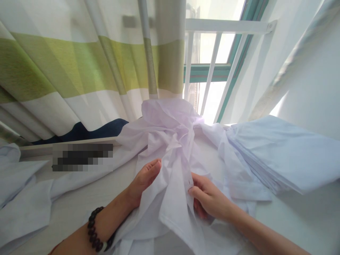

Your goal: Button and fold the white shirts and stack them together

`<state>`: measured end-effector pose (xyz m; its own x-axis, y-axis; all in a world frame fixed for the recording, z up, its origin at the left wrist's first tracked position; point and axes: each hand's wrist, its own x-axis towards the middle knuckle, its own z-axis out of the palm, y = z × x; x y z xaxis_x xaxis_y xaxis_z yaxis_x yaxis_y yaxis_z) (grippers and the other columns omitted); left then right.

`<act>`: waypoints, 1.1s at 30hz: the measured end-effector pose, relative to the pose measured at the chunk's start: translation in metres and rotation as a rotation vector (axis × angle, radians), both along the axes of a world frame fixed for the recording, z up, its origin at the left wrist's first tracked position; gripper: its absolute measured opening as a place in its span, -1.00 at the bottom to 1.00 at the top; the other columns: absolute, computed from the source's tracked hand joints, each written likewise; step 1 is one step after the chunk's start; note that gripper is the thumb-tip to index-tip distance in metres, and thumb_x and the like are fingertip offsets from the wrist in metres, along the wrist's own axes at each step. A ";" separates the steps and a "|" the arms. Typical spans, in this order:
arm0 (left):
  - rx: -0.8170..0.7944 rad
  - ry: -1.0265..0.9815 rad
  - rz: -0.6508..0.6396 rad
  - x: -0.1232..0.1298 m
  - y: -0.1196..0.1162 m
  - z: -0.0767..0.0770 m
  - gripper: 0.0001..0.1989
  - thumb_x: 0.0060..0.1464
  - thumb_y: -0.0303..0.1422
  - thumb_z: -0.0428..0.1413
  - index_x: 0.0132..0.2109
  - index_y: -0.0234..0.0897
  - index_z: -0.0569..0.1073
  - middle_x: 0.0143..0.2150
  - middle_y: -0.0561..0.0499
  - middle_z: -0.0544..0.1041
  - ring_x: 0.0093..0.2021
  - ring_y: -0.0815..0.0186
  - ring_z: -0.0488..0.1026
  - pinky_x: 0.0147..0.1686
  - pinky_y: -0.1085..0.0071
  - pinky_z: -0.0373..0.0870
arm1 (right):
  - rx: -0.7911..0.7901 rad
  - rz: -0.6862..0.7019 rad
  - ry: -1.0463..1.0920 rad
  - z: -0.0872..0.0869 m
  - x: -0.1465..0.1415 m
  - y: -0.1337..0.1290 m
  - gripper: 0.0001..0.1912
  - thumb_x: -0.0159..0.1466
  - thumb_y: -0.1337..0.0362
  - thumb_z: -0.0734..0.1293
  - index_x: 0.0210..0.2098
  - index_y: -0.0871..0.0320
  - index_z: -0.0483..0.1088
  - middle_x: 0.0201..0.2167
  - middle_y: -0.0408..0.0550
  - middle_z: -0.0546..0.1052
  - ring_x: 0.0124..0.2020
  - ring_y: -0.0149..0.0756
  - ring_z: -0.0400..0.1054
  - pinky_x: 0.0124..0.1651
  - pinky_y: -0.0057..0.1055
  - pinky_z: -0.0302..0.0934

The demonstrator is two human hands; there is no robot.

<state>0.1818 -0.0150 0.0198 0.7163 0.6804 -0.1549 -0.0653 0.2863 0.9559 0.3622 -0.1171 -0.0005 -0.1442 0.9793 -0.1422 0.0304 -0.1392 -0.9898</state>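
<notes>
A white shirt lies crumpled across the middle of a pale surface, its sleeves spread to both sides. On its left part, my left hand is closed with cloth pinched between thumb and fingers; a dark beaded bracelet circles that wrist. My right hand grips the shirt's edge near a buttonhole, thumb on top and the other fingers partly under the cloth. Between my two hands the fabric hangs in loose folds towards me.
Folded white cloths are stacked at the right. More white cloth lies at the far left, near a pixelated dark object. Behind stand a green-and-white curtain and a white railing before a window.
</notes>
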 end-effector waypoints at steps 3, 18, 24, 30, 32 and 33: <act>-0.060 -0.131 -0.013 -0.002 0.002 -0.003 -0.54 -0.07 0.04 0.22 -0.30 -0.29 0.39 -0.44 0.03 0.47 -0.45 0.31 0.43 -0.41 0.42 0.35 | 0.035 0.006 -0.067 0.002 -0.003 -0.002 -0.73 0.11 0.38 0.11 -0.20 0.15 0.29 -0.77 -0.39 0.23 -0.81 -0.54 0.11 -0.80 -0.68 -0.03; 0.550 0.469 -0.183 0.016 -0.022 0.003 -0.84 0.03 -0.34 0.16 -0.43 -0.34 0.43 -0.56 0.13 0.38 -0.51 0.44 0.27 -0.49 0.54 0.18 | 0.067 -0.035 0.057 0.003 0.000 -0.003 -0.84 0.11 0.28 0.17 -0.31 0.15 0.29 -0.80 -0.41 0.18 -0.83 -0.57 -0.01 -0.78 -0.65 -0.11; 0.285 0.279 -0.295 0.005 -0.005 -0.001 -0.77 0.05 -0.23 0.18 -0.34 -0.34 0.41 -0.58 0.13 0.40 -0.58 0.47 0.28 -0.56 0.56 0.20 | 0.121 0.022 -0.136 0.004 -0.008 -0.002 -0.85 0.17 0.40 0.15 -0.30 0.16 0.32 -0.63 -0.29 0.33 -0.75 -0.57 0.15 -0.69 -0.63 0.05; 0.178 0.180 -0.310 0.001 -0.001 -0.003 -0.69 -0.01 -0.16 0.24 -0.33 -0.33 0.40 -0.57 0.10 0.44 -0.57 0.43 0.36 -0.55 0.53 0.28 | 0.156 0.004 -0.306 0.001 -0.010 -0.003 -0.90 0.20 0.40 0.20 -0.44 0.15 0.25 -0.68 -0.31 0.24 -0.72 -0.54 0.17 -0.67 -0.62 -0.01; 0.226 0.227 -0.312 0.003 -0.005 -0.004 -0.73 -0.01 -0.21 0.25 -0.34 -0.34 0.41 -0.56 0.11 0.43 -0.55 0.44 0.35 -0.53 0.54 0.27 | 0.157 0.005 -0.272 0.002 -0.009 -0.004 -0.91 0.21 0.37 0.20 -0.44 0.15 0.25 -0.68 -0.31 0.24 -0.71 -0.53 0.17 -0.66 -0.61 -0.01; 0.256 0.247 -0.298 0.005 -0.007 -0.004 -0.74 0.00 -0.23 0.24 -0.35 -0.34 0.41 -0.56 0.12 0.42 -0.54 0.45 0.33 -0.52 0.55 0.26 | 0.158 0.004 -0.248 0.003 -0.009 -0.004 -0.92 0.22 0.36 0.20 -0.43 0.15 0.25 -0.68 -0.31 0.24 -0.71 -0.53 0.16 -0.66 -0.60 -0.01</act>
<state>0.1865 -0.0223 0.0160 0.8495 0.4886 -0.1991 0.2224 0.0106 0.9749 0.3533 -0.1208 0.0021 -0.1280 0.9916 -0.0193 0.2748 0.0168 -0.9614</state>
